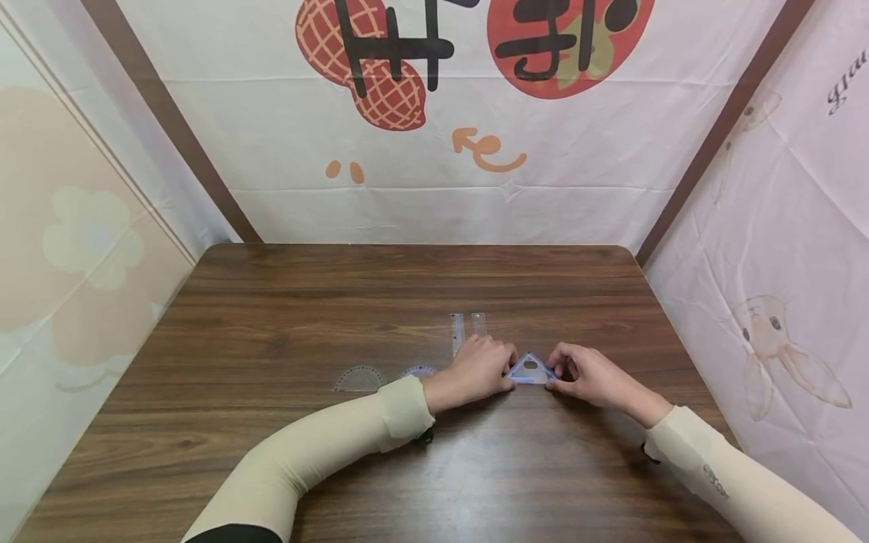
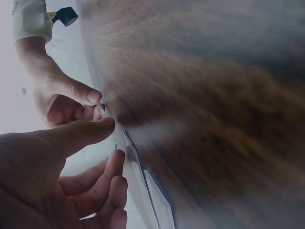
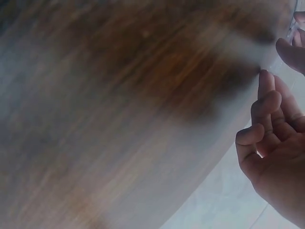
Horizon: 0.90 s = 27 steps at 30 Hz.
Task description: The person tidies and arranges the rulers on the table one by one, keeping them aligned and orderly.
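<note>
A clear set square (image 1: 532, 376) with blue edges and an oval hole lies between my two hands, its point toward the far side of the table. My left hand (image 1: 477, 367) pinches its left corner with thumb and fingers. At the right corner, my right hand (image 1: 592, 375) pinches it between thumb and forefinger. In the left wrist view, the thumb and fingertips of the left hand (image 2: 71, 162) come close to the right hand (image 2: 59, 95); the set square is hardly visible there. The right wrist view shows my right hand (image 3: 281, 148) with fingers bent at the table's surface.
Two clear rulers, one blue-marked (image 1: 458, 332) and one plain (image 1: 478, 324), lie beyond my left hand. A clear protractor (image 1: 360, 379) rests to the left, with a blue-marked protractor (image 1: 419, 371) partly hidden by my left wrist. Printed cloth (image 1: 285, 204) hangs around the wooden table (image 1: 271, 302).
</note>
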Available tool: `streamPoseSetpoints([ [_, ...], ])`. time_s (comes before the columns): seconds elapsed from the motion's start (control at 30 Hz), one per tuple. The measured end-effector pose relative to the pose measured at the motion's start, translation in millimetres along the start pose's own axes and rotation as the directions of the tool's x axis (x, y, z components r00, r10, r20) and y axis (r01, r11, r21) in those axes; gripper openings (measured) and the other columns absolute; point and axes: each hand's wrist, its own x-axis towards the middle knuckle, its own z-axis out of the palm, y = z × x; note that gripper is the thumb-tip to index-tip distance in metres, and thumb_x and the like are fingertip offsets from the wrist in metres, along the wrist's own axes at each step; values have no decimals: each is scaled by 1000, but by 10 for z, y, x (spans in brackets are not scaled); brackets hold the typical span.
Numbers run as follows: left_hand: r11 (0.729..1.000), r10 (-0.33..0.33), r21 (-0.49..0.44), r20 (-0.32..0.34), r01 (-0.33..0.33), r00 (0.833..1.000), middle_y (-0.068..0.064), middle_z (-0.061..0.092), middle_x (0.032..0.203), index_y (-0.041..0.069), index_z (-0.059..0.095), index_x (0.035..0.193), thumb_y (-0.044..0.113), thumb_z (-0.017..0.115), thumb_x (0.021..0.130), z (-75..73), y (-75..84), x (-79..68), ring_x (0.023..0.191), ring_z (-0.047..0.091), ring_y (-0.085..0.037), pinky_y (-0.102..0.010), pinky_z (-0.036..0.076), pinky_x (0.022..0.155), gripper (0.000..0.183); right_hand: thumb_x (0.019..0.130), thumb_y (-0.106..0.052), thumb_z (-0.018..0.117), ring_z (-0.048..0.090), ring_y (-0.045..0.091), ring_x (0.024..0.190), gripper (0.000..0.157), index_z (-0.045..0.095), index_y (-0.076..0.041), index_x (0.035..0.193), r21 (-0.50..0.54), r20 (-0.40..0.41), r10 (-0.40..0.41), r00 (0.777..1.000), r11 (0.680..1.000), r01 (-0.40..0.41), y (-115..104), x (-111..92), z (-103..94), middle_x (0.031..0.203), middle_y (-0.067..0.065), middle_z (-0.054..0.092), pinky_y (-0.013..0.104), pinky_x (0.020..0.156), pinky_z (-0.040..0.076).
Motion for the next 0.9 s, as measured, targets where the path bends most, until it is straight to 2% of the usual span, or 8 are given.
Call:
streamPoseSetpoints([
  [0.27, 1000, 3, 26, 18, -3, 1000, 15, 74, 91, 21, 77, 111, 43, 88, 89, 11, 16, -4, 87, 64, -11, -30, 45, 79, 33, 90, -11, 88, 50, 4, 64, 22, 70, -8, 103, -11, 0, -8, 1000, 1000, 8, 8, -4, 25, 86, -3, 65, 24, 56, 42],
  [0.67, 999, 15, 38, 11, -15, 1000, 15, 74, 92, 20, 78, 111, 43, 88, 90, -6, 15, -13, 86, 65, -11, -30, 45, 78, 33, 90, -11, 88, 51, 4, 66, 22, 71, -8, 102, 6, -25, -46, 999, 999, 46, 31, -13, 41, 86, -2, 64, 24, 57, 45],
  [0.9, 999, 13, 35, 11, -14, 1000, 15, 74, 92, 21, 78, 111, 43, 88, 89, -7, 14, -18, 87, 65, -11, -29, 45, 78, 33, 90, -12, 88, 53, 4, 68, 22, 71, -8, 104, 12, -11, -20, 1000, 1000, 20, 38, -8, 30, 86, -1, 64, 25, 60, 47],
])
